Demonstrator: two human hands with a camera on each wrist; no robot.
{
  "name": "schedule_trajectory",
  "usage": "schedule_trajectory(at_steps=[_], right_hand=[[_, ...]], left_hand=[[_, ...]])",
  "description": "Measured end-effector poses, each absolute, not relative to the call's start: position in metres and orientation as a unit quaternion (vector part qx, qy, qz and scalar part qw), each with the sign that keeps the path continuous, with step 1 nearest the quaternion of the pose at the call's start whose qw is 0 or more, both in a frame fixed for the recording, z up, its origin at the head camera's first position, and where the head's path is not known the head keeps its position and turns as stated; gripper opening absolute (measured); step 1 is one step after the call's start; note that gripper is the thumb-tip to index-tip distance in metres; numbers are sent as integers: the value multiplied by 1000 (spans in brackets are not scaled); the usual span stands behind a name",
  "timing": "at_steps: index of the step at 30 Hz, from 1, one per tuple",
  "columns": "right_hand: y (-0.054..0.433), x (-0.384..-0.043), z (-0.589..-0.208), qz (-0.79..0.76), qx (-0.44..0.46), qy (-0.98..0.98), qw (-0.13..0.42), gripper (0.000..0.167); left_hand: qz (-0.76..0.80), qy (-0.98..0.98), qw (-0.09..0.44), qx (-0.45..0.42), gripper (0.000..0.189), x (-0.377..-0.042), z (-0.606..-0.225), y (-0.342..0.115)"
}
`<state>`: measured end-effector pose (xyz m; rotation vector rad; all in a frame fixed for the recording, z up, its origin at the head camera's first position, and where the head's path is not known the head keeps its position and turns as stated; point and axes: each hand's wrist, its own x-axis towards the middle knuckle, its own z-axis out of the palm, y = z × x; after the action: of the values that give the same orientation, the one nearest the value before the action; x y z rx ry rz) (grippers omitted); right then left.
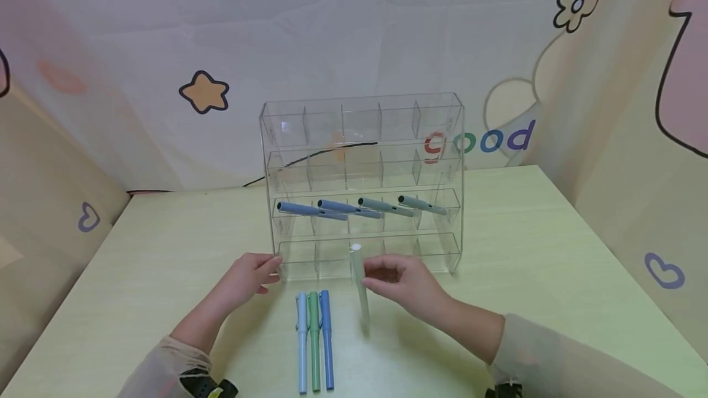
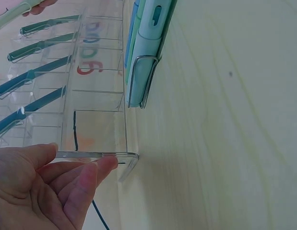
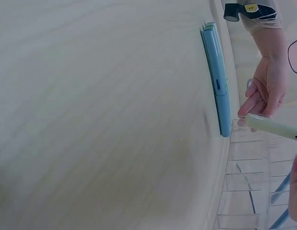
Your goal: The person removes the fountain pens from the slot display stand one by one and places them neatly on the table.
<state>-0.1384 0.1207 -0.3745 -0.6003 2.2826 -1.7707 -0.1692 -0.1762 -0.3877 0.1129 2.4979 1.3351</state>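
Note:
A clear acrylic pen rack with tiers of small compartments stands on the table. My left hand holds its lower left side edge between thumb and fingers, as the left wrist view shows. Between the thumb and fingers of my right hand is a pale green pen, nearly upright in front of the bottom tier. Two blue pens and two grey-green pens lie slanted in the tier above the bottom one. On the table between my hands lie a light blue pen, a green pen and a darker blue pen, side by side.
A printed cloth backdrop rises behind the table and along both sides. A dark line on the backdrop shows through the rack. Each wrist carries a black strap, the left one close to the front.

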Motion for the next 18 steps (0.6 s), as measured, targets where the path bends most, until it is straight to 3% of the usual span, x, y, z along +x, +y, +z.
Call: schedule_trajectory(at_steps=[18], right_hand=[[121,-136,-395,-611,-131,756,194,32]], left_hand=[[466,870,155,47,38,-168,-387,-176]])
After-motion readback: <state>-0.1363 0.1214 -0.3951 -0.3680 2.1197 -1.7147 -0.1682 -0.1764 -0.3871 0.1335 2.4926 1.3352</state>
